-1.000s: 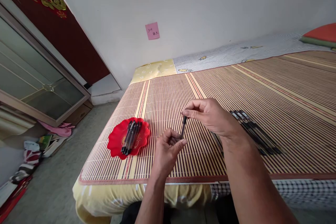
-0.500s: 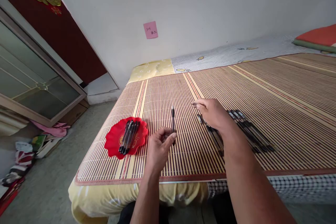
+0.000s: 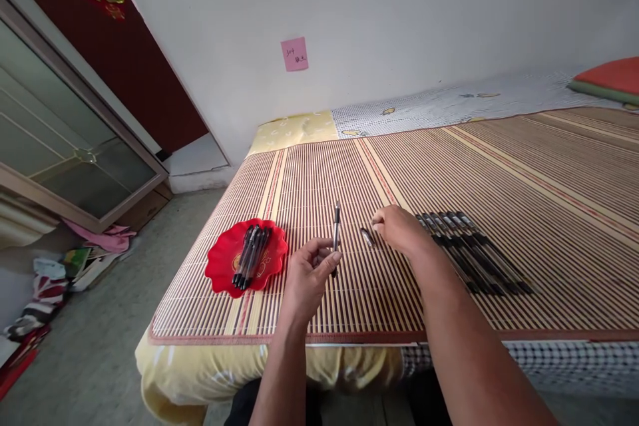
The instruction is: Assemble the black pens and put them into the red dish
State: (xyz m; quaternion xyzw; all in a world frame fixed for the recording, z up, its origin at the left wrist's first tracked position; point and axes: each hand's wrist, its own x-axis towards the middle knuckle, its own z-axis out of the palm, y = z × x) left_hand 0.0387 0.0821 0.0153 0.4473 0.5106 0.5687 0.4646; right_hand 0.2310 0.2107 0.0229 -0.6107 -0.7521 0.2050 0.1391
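Note:
My left hand [image 3: 309, 276] is closed around a black pen [image 3: 336, 226], held upright with its tip pointing away from me. My right hand [image 3: 399, 229] rests low on the bamboo mat [image 3: 449, 166], fingers curled on a small dark piece [image 3: 368, 237], probably a pen cap, lying at its fingertips. Just right of that hand lies a row of several black pens [image 3: 469, 249] side by side. A red scalloped plate [image 3: 222, 263] at the left holds several more black pens [image 3: 251, 256].
The mat covers a bed whose front edge [image 3: 349, 339] is close to me, over a yellow sheet. A wall with a pink note [image 3: 294, 54] is behind. A glass cabinet [image 3: 60, 140] and floor clutter [image 3: 60, 279] are at the left. An orange cushion [image 3: 612, 73] lies far right.
My hands have parted: the left keeps the pen and now holds it upright, while the right has dropped to the mat and reached a small dark piece near the pen row.

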